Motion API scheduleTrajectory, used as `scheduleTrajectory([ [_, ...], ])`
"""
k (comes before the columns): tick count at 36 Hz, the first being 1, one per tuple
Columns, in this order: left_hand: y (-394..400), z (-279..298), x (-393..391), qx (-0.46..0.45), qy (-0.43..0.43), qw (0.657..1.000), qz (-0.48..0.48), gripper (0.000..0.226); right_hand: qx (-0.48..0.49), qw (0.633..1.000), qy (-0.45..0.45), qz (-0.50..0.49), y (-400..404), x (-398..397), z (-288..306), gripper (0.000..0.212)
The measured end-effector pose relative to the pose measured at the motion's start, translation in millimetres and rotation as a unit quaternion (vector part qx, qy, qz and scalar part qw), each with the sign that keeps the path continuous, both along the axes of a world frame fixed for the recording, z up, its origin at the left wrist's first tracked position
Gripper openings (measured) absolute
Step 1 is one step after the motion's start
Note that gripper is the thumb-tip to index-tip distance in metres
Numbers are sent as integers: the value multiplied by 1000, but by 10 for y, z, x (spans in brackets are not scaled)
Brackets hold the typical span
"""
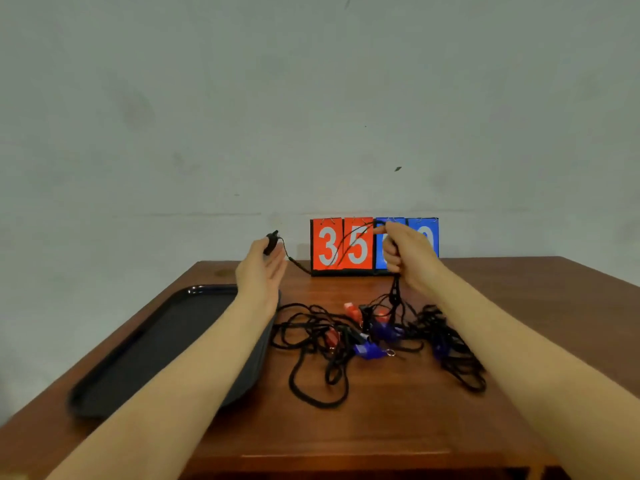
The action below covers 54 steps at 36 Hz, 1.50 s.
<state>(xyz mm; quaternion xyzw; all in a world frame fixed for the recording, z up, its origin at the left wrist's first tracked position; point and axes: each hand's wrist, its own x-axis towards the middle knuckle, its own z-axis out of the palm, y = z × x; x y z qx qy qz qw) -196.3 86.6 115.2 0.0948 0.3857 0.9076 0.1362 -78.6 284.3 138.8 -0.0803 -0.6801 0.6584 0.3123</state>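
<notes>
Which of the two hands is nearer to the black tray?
Left. The left hand hovers by the far corner of the tray; the right hand is before the scoreboard.

Scuffed pale grey wall [242,98] behind reddish-brown wooden table [346,434]
</notes>
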Motion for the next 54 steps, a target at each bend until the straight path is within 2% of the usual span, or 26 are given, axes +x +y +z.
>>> scheduleTrajectory([
  [2,164,-60,69,-59,11,997,47,13,82,996,-42,-3,0,-44,-191,26],
  [3,238,-91,109,-86,18,994,65,6,93,994,-51,-5,22,-70,-271,27],
  [5,367,-168,175,-115,36,990,76,9,94,993,-68,-23,86,-113,-396,29],
  [7,486,-277,194,-114,37,992,40,9,110,990,-81,-45,157,-165,-514,31],
  [11,704,-501,172,-51,-8,998,-48,12,197,972,-105,-78,346,-264,-754,31],
  [15,884,-670,60,-75,-22,997,-26,20,217,968,-90,-92,479,-337,-970,30],
  [21,969,-781,-56,-185,56,981,-33,38,257,961,-87,-49,424,-358,-1116,24],
  [23,946,-781,-53,-232,89,967,-53,39,287,953,-77,-55,410,-354,-1130,22],
  [27,885,-826,-58,-334,173,924,-73,25,401,908,-102,-63,396,-328,-1135,21],
  [29,881,-870,-66,-390,244,886,-59,24,429,895,-99,-66,365,-302,-1120,23],
  [32,895,-886,-44,-435,347,830,-35,37,431,897,-78,-63,349,-259,-1109,22],
  [33,903,-890,-31,-438,360,822,-45,42,422,902,-71,-59,347,-243,-1103,22],
  [36,911,-893,23,-407,360,833,-101,51,402,912,-63,-46,343,-185,-1076,21],
  [38,905,-896,45,-398,376,828,-121,47,411,908,-71,-43,340,-148,-1053,21],
  [42,878,-900,116,-418,428,790,-134,27,406,909,-87,-35,329,-83,-1010,22],
  [45,863,-891,166,-431,432,781,-133,27,373,925,-76,-17,278,-52,-973,24],
  [47,861,-883,177,-427,416,789,-151,30,338,939,-61,-9,259,-39,-950,25],
  [48,865,-876,180,-416,392,804,-162,31,330,942,-60,-10,264,-38,-948,24],
  [51,907,-817,195,-356,274,880,-156,27,348,934,-70,-25,293,-36,-947,20],
  [54,892,-719,152,-287,182,937,-80,23,370,922,-109,-40,358,-11,-903,25],
])
